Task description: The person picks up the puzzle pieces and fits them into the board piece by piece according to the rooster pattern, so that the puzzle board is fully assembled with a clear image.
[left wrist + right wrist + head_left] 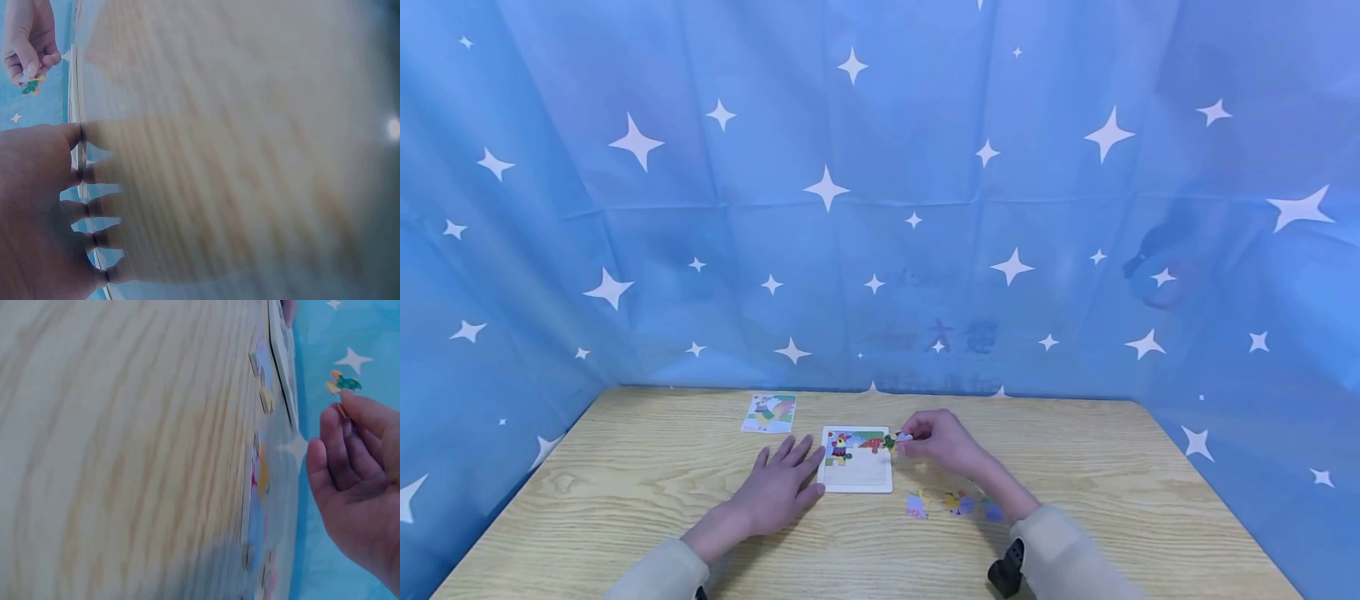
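Two bare hands are at a small puzzle on a wood-grain counter (pixel 647 475), seen as I run the rig from a distance. The puzzle's white-rimmed tray (pixel 855 489) lies flat near the middle. Joined pieces (pixel 839 447) showing a colourful bird cover its upper left, and more run along the top to a red part at the right. Pale bare wood shows below them.

On my feed, the right hand (pixel 942 442) has a narrow grip: thumb and fingers pinch one piece (pixel 895 439), mostly green and yellow. In the head view it overlaps the tray's upper right rim; the right wrist view shows it raised off the counter.

The left hand (pixel 772 493) has a wide, relaxed grip and holds nothing. It lies palm down with fingers spread, forefinger and thumb right at the tray's left edge.

Nearer the person, below the right hand, I see several loose pieces (pixel 917 505) in purple, yellow and pink, lying in a rough row. Beyond the left hand is a square picture card (pixel 769 413). Light sleeves (pixel 1063 550) cover both forearms. Behind the counter hangs a blue curtain (pixel 917 100) with white four-pointed stars (pixel 826 189).
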`<action>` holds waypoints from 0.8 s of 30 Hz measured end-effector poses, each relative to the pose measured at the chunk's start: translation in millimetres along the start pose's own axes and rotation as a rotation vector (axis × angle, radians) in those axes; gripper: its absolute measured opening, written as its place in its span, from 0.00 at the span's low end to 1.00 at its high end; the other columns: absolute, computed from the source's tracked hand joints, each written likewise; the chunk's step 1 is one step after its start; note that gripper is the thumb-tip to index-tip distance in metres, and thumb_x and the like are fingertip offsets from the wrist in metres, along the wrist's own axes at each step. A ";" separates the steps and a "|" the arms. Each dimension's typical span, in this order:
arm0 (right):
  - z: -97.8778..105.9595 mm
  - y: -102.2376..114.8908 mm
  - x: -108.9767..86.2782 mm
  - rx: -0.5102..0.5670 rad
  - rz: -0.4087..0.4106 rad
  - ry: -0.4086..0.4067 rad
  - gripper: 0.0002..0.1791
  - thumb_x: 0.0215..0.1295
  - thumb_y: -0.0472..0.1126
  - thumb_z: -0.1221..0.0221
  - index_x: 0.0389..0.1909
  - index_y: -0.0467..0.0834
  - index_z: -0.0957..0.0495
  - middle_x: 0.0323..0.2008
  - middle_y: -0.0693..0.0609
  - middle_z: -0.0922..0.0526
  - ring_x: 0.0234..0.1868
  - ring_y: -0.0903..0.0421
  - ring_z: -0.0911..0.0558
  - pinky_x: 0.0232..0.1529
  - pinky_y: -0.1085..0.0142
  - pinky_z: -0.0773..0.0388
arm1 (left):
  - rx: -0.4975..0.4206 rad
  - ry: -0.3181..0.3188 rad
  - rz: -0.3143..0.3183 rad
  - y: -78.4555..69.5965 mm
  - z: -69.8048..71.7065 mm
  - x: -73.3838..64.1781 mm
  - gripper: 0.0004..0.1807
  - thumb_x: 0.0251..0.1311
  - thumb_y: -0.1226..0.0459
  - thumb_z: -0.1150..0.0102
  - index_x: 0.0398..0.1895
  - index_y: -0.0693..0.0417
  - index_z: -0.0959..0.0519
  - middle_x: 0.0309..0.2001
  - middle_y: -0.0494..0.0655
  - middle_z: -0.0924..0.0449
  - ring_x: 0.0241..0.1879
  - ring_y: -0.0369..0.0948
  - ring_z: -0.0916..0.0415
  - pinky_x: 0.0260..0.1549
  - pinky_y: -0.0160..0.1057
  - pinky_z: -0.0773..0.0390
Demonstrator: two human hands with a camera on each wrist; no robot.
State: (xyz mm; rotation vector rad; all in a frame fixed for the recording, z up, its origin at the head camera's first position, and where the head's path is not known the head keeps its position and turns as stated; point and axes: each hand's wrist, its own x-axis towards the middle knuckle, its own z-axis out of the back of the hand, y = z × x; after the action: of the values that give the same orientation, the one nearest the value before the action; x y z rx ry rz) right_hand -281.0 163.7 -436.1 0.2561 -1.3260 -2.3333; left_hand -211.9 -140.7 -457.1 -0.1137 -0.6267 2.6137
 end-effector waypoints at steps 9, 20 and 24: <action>-17.3 2.7 10.4 -0.031 -0.023 -0.024 0.07 0.64 0.37 0.29 0.39 0.38 0.15 0.32 0.53 0.17 0.33 0.58 0.20 0.34 0.63 0.22 | 0.006 0.005 0.003 0.6 0.0 -0.8 0.32 0.78 0.52 0.48 0.77 0.59 0.35 0.77 0.64 0.42 0.77 0.65 0.52 0.67 0.75 0.53; -31.3 7.6 17.3 -0.019 0.007 0.031 0.08 0.70 0.40 0.34 0.43 0.39 0.14 0.32 0.53 0.17 0.33 0.56 0.20 0.33 0.63 0.21 | 0.007 0.000 0.009 0.9 -0.2 -0.1 0.32 0.78 0.51 0.49 0.77 0.59 0.34 0.77 0.63 0.42 0.77 0.65 0.52 0.67 0.74 0.54; -35.9 7.7 20.7 -0.033 0.031 0.058 0.08 0.71 0.39 0.36 0.44 0.39 0.14 0.33 0.52 0.16 0.33 0.56 0.20 0.33 0.64 0.21 | 0.014 -0.002 0.011 0.4 -0.2 0.5 0.32 0.78 0.51 0.48 0.77 0.59 0.34 0.77 0.63 0.42 0.77 0.64 0.52 0.67 0.74 0.53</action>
State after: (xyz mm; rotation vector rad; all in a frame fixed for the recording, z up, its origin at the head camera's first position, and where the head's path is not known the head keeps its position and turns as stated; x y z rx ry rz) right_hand -283.9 123.1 -447.2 0.2883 -1.2547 -2.3018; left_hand -212.4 -140.7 -457.4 -0.1110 -0.6103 2.6289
